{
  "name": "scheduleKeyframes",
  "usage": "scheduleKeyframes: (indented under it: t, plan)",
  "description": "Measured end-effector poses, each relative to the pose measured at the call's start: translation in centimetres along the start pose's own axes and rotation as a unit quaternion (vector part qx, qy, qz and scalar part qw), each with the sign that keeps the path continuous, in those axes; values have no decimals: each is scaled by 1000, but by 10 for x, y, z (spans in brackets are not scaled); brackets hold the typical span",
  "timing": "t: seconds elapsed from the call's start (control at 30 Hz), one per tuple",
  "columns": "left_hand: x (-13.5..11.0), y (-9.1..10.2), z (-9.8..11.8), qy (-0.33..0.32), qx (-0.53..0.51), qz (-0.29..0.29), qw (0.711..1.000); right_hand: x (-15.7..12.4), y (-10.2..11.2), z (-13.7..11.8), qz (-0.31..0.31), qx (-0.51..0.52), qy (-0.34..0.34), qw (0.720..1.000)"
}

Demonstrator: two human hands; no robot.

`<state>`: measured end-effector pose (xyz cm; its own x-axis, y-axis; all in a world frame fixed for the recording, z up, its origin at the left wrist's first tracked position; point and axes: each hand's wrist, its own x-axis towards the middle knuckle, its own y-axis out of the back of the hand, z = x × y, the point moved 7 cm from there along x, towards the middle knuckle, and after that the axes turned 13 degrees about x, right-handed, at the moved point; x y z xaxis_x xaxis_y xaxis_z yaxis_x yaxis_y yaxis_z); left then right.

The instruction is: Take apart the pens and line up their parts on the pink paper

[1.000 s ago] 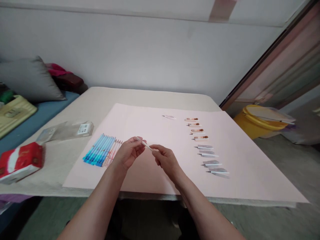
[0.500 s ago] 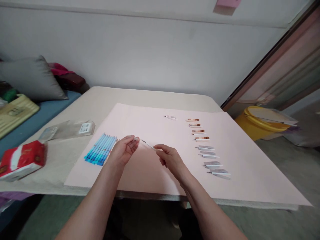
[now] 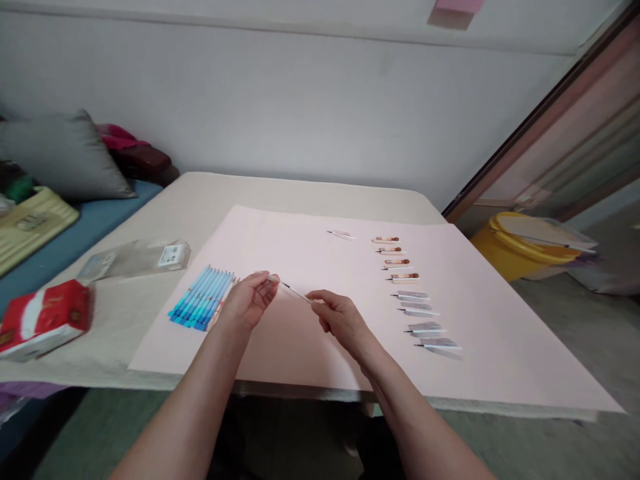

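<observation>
Over a large pink paper sheet point(image 3: 310, 340) my two hands meet near the middle. My left hand point(image 3: 247, 303) pinches a small pale pen cap point(image 3: 273, 278) at its fingertips. My right hand point(image 3: 340, 319) is closed on a thin white pen point(image 3: 296, 292) whose dark tip points toward the cap; tip and cap are slightly apart. A row of blue pens point(image 3: 203, 299) lies on the sheet just left of my left hand. To the right lie a column of pens with brown caps point(image 3: 395, 257) and below it grey-capped ones point(image 3: 425, 320).
One more small pen part point(image 3: 340, 234) lies at the far middle of the sheet. On the beige table point(image 3: 150, 220) sit a clear plastic packet point(image 3: 135, 260) and a red tissue pack point(image 3: 43, 320). A yellow bucket point(image 3: 520, 243) stands on the floor at right. Cushions lie far left.
The cap has come off the pen: one second ago both hands held one piece, now my left hand holds the cap and my right the pen, drawn slightly apart.
</observation>
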<state>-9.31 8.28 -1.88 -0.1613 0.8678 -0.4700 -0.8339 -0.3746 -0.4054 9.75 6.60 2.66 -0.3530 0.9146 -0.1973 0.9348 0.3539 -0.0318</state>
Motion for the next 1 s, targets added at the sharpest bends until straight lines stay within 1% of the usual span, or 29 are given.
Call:
scheduleKeyframes:
  t: [0.2,0.47,0.67,1.0]
  plan:
    - [-3,-5,-2,18,4,-13,1000,1,0,2,5,-4,-6,1000]
    - [-4,-5,-2,30,6,-2,1000,1,1,4,0,-15,5,1000]
    - [-7,-9,-3,25,14,-15,999,3,0,8,-3,-23,8,1000]
    - [-8,-9,-2,12,26,-3,1000,3,-2,8,-9,-37,17,999]
